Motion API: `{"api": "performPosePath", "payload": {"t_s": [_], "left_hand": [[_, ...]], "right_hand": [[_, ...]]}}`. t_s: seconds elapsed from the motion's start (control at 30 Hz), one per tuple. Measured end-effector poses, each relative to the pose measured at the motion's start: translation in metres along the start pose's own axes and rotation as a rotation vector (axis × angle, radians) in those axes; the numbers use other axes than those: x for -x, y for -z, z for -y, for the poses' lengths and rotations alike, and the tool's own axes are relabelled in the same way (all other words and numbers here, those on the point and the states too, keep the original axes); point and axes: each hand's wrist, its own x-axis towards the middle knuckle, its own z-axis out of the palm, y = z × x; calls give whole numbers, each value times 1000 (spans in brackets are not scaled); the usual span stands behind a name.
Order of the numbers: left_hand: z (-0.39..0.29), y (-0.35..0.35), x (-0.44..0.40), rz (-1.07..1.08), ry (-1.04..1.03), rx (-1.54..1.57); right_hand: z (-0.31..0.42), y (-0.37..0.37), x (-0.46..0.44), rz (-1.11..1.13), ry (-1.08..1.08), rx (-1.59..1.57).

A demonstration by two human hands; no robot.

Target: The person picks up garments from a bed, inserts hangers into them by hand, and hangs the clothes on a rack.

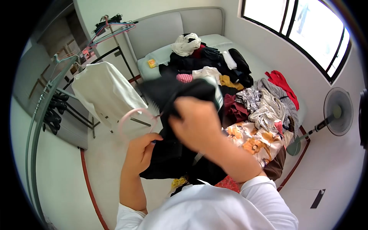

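From here I see a white shirt [107, 86] hanging on the rack at left. Next, the left hand [142, 151] has its fingers bent at the edge of a black garment [170, 157]; whether it also grips the blurred pink hanger [132, 110] just above, I can't tell. The garment hangs before the person, bunched in the closed right hand [199, 122]. Beyond, clothes [199, 61] heap the bed [216, 39]; a fan [337, 111] stands rightmost.

The person wears a plain white shirt [203, 211]. Its short, loose sleeves [264, 197] leave both forearms [239, 159] bare.
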Motion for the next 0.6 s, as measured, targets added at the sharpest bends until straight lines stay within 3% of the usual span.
{"api": "performPosePath", "payload": {"t_s": [0.07,0.2,0.27,0.3,0.37,0.53,0.6], "left_hand": [[14,-5,8,20,104,-34],[60,-10,26,-200,131,96],[79,-11,33,-416,98,118],[77,-8,34,-425,214,327],[72,-2,30,-438,224,295],[77,14,9,-487,164,155],[71,4,3,-460,107,100]], "right_hand": [[21,-22,26,54,19,-62],[18,-33,62,153,-43,-221],[20,-25,73,261,-108,-163],[20,-21,79,263,-114,-159],[16,-13,89,270,-120,-83],[-17,26,115,69,15,31],[-25,29,123,-12,-32,41]]}}
